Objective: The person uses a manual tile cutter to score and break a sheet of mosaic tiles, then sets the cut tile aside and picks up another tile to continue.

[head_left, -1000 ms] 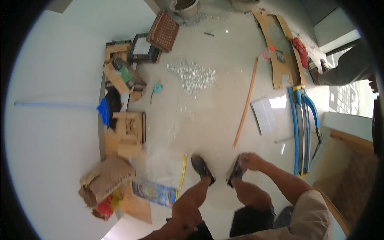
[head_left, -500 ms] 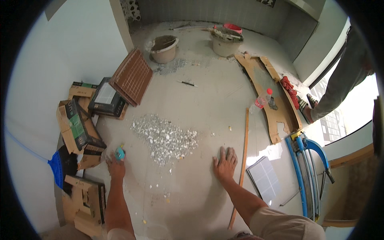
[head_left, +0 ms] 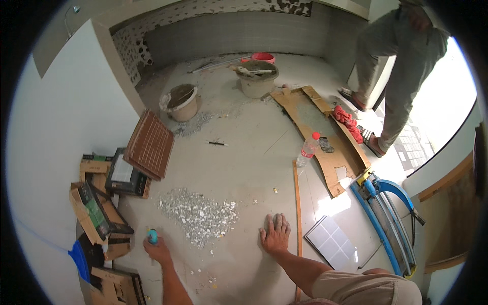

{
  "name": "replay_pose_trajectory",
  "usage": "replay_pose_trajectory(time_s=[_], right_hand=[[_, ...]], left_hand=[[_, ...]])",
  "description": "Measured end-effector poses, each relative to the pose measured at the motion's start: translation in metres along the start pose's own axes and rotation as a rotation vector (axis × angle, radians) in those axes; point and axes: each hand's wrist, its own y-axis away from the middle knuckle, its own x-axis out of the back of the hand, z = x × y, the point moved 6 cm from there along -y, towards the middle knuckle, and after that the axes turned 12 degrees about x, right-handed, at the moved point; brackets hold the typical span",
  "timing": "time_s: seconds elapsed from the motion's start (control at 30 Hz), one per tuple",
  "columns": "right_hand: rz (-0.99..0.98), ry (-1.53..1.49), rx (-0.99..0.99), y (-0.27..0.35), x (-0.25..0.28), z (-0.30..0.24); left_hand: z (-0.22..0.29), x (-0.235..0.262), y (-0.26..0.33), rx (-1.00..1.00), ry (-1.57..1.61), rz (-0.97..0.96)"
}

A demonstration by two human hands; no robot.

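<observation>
Low on the left, my left hand (head_left: 158,250) is closed round a small teal tape measure (head_left: 153,236), close to the torn tile boxes. Its fingers are partly hidden. My right hand (head_left: 275,235) lies flat on the tiled floor with its fingers spread, holding nothing. Between and beyond both hands is a heap of pale broken chips (head_left: 199,214). A long thin wooden strip (head_left: 297,203) runs along the floor just right of my right hand. Beyond that strip lies a grey tile with a grid pattern (head_left: 331,241).
At right stands a blue tile cutter (head_left: 378,223); a plastic bottle (head_left: 308,150) is beside flattened cardboard (head_left: 333,178). Two mortar buckets (head_left: 184,110) (head_left: 256,86) stand farther back. Brown tiles (head_left: 151,145) lean on boxes (head_left: 96,213) at left. Another person (head_left: 401,76) stands in the doorway.
The view has tilted up, showing more of the back wall and the other person's legs. My left hand has gone from spread fingers beside the tape measure to a grip on it. The right hand stays flat.
</observation>
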Motion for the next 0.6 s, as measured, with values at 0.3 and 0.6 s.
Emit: replay_pose_trajectory(time_s=[0.3,0.6], right_hand=[[0.035,0.009,-0.043,0.01,-0.001,0.033],[0.102,-0.034,-0.001,-0.002,0.007,0.011]], left_hand=[[0.309,-0.118,0.259,0.275,0.799,-0.937],[0.474,-0.133,0.251,0.106,1.282,-0.943]])
